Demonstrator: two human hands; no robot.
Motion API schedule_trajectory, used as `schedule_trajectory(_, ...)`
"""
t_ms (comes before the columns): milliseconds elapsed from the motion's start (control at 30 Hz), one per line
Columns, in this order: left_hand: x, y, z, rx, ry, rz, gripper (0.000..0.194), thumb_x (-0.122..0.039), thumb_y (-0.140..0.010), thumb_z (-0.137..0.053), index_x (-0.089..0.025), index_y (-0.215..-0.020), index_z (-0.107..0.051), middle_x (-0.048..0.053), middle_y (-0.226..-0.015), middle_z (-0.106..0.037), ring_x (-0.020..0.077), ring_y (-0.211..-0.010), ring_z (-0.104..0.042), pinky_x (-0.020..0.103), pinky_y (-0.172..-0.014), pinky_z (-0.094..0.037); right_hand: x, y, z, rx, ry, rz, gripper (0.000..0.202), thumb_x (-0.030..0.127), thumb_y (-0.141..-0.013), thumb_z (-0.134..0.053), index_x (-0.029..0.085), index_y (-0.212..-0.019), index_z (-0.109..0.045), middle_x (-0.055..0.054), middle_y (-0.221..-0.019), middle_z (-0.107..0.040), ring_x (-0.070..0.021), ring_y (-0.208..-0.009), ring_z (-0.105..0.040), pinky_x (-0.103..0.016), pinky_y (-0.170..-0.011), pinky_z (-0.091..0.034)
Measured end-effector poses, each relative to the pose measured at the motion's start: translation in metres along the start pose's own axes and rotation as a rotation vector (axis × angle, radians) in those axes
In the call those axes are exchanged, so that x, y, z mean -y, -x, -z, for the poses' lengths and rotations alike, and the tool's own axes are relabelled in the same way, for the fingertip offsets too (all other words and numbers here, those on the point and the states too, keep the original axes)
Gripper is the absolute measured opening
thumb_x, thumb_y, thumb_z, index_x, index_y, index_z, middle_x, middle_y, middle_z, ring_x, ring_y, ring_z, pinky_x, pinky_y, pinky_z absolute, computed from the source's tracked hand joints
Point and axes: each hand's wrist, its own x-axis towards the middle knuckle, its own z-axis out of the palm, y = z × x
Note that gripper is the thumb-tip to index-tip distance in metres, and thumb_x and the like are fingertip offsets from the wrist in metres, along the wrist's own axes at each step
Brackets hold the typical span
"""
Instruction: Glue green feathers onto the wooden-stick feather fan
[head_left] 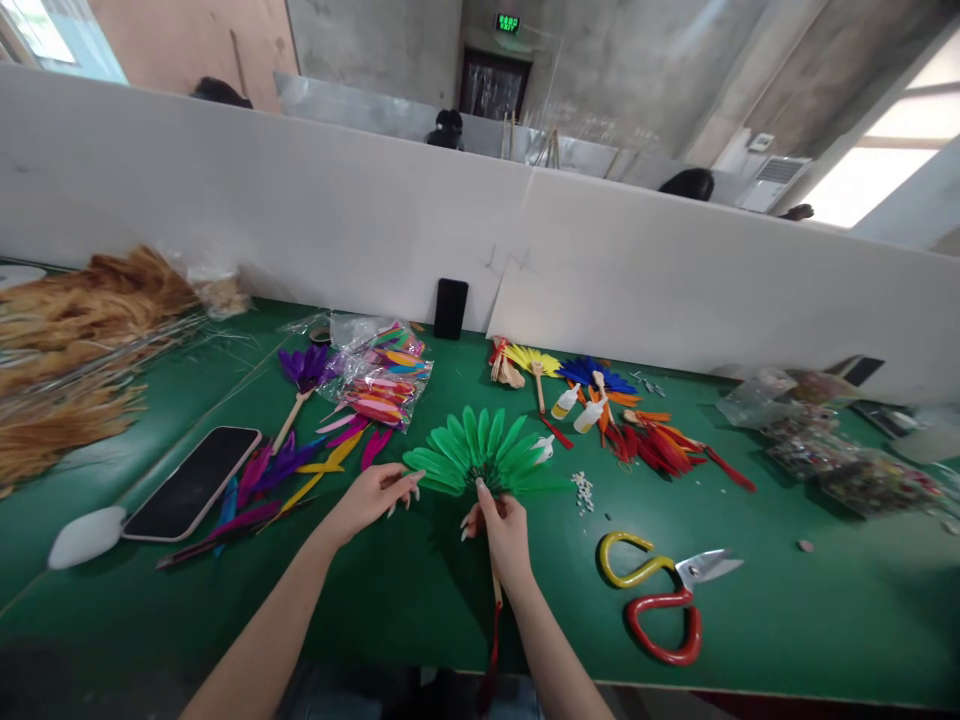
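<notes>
A green feather fan [480,445] is spread above the table, its wooden handle pointing toward me with a dark red tassel [493,645] hanging from the end. My right hand [504,525] is closed around the base of the fan, thumb pressed where the feathers meet. At the fan's left edge, my left hand [379,500] touches the tip of the outermost feather, thumb and fingers drawn close together. Small white pieces [583,492] lie just right of the fan. Behind it stand two small glue bottles [565,402].
Scissors [679,590] with yellow and red handles lie at right. A phone [195,483], loose feathers [277,470] and a purple feather fan [304,370] are at left. Yellow [534,360] and blue [596,375] fans lie behind. A white partition [337,210] bounds the green table [750,640].
</notes>
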Motion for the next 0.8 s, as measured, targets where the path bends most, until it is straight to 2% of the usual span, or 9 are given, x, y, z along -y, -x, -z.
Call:
schedule_trajectory(233, 0.002, -0.002, -0.011, -0.026, -0.063, -0.004, 0.047, -0.061, -0.075, -0.05, -0.016, -0.064, -0.06, -0.001, -0.054, -0.057, 0.0086, -0.04, -0.041, 0.021, -0.043, -0.032, 0.001, 0.0, 0.0, 0.017, 0.005, -0.013, 0.042, 0.054, -0.071, -0.063, 0.016, -0.058, -0.05, 0.001, -0.043, -0.058, -0.0095, -0.031, -0.051, -0.019, -0.034, -0.04)
schedule_trajectory(533, 0.003, -0.002, -0.01, -0.058, -0.062, 0.011, 0.048, -0.062, -0.075, -0.051, -0.016, -0.064, -0.059, -0.001, -0.054, -0.057, 0.0086, -0.04, -0.041, 0.021, -0.044, -0.032, 0.008, 0.002, -0.002, 0.048, 0.002, -0.04, 0.055, 0.067, -0.073, -0.051, 0.016, -0.052, -0.05, -0.003, -0.045, -0.06, -0.0104, -0.034, -0.054, -0.02, -0.037, -0.043)
schedule_trajectory(667, 0.005, -0.004, -0.009, -0.049, -0.071, 0.017, 0.049, -0.062, -0.076, -0.049, -0.016, -0.064, -0.059, 0.0, -0.054, -0.057, 0.0089, -0.04, -0.041, 0.021, -0.044, -0.032, 0.01, 0.003, -0.003, 0.078, -0.028, -0.077, 0.061, 0.069, -0.075, -0.044, 0.014, -0.049, -0.052, -0.004, -0.045, -0.059, -0.0102, -0.035, -0.054, -0.019, -0.038, -0.043)
schedule_trajectory(800, 0.005, -0.003, -0.008, -0.038, -0.07, -0.005, 0.047, -0.061, -0.076, -0.048, -0.017, -0.063, -0.056, -0.001, -0.053, -0.057, 0.0091, -0.041, -0.042, 0.021, -0.045, -0.032, 0.009, 0.002, -0.003, 0.066, -0.034, -0.081, 0.059, 0.067, -0.075, -0.047, 0.014, -0.049, -0.053, -0.004, -0.045, -0.059, -0.0098, -0.035, -0.054, -0.019, -0.038, -0.043)
